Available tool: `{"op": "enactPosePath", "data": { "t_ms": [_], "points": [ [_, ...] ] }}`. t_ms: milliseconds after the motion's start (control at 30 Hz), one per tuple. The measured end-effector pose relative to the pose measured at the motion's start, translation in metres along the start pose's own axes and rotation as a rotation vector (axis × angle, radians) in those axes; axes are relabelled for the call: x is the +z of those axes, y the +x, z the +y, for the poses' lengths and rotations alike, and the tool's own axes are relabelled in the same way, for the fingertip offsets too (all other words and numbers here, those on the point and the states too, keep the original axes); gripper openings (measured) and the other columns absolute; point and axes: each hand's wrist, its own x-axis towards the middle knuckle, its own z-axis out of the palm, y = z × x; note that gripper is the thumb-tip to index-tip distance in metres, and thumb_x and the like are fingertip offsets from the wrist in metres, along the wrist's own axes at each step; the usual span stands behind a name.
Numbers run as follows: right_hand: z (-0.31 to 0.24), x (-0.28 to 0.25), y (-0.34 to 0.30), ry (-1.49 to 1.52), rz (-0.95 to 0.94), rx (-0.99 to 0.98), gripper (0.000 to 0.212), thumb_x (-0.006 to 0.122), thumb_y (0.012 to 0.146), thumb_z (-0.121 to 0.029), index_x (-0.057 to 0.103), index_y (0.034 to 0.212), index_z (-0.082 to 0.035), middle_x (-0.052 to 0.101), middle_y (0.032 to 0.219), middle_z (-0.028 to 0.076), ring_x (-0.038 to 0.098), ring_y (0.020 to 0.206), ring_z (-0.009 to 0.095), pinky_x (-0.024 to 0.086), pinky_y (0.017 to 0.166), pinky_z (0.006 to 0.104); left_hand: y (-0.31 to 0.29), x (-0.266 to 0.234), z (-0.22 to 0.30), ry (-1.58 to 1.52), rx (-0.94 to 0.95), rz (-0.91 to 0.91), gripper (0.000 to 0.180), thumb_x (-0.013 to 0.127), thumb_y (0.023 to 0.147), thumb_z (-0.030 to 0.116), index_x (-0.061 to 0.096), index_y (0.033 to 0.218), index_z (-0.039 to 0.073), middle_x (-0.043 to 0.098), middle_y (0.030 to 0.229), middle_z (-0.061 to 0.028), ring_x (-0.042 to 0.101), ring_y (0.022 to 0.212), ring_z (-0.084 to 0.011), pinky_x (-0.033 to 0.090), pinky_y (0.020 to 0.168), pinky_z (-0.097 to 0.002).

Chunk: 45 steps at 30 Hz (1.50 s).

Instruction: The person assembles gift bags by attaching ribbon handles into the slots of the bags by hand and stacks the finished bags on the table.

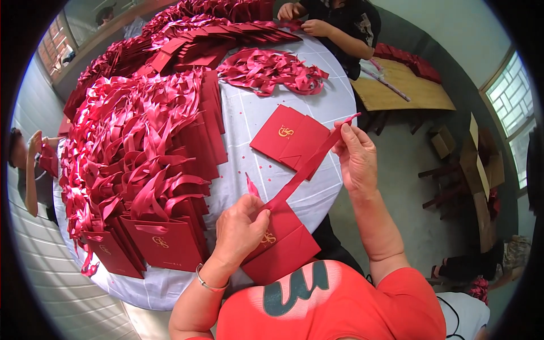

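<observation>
A red ribbon (303,173) stretches slantwise between my two hands. My left hand (242,225), with a bangle on the wrist, pinches its lower end at the top edge of a red paper gift bag (289,245). That bag lies flat against the table's near edge, just in front of my body. Higher and to the right, my right hand (356,153) is closed on the ribbon's other end, whose tip sticks out past the fingers. Just beyond the ribbon, flat red bags (286,133) with a gold emblem rest on the cloth.
Rows of red bags with ribbon handles (164,243) fill the table's left side. Loose ribbons (272,71) lie in a heap farther back. Across the white-clothed table (238,107), a person in black (340,28) handles ribbon; another person's arm (32,170) shows at the left.
</observation>
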Motion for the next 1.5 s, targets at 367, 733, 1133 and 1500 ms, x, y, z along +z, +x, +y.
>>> {"op": "enactPosePath", "data": {
  "t_ms": [367,733,1133,1500],
  "points": [
    [-0.010,0.015,-0.004,0.294,-0.184,0.107,0.015,0.063,0.097,-0.010,0.066,0.108,0.000,0.073,0.099,0.017,0.073,0.085,0.021,0.061,0.082,0.0372,-0.004,-0.001,-0.002,-0.050,0.019,-0.021,0.017,0.068,0.085,0.018,0.068,0.095,0.004,0.072,0.084,-0.0173,0.070,0.079,-0.0359,0.054,0.073,-0.0433],
    [-0.012,0.025,-0.011,0.161,-0.277,0.069,0.008,0.060,0.090,0.003,0.060,0.085,-0.003,0.070,0.089,0.013,0.070,0.075,0.017,0.062,0.082,0.0422,-0.005,-0.024,0.007,0.146,0.289,0.004,0.021,0.056,0.089,0.002,0.069,0.104,-0.001,0.068,0.087,-0.0226,0.070,0.082,-0.0344,0.054,0.074,-0.0397],
    [-0.004,0.051,-0.067,-0.630,-0.706,0.045,0.014,0.078,0.081,0.001,0.068,0.091,0.000,0.069,0.087,0.004,0.064,0.076,0.009,0.052,0.068,0.0252,0.000,-0.030,-0.002,-0.162,0.160,-0.165,0.042,0.043,0.080,-0.011,0.056,0.120,-0.004,0.073,0.096,-0.0186,0.071,0.091,-0.0263,0.053,0.083,-0.0347],
    [0.003,0.039,-0.065,-0.874,-0.816,-0.241,0.012,0.076,0.077,-0.001,0.070,0.086,-0.003,0.067,0.081,0.010,0.065,0.074,0.026,0.052,0.069,0.0352,0.003,-0.043,0.000,-0.129,0.194,-0.240,0.037,0.045,0.081,-0.013,0.060,0.113,-0.003,0.073,0.094,-0.0174,0.073,0.091,-0.0230,0.054,0.083,-0.0320]
  ]
}}
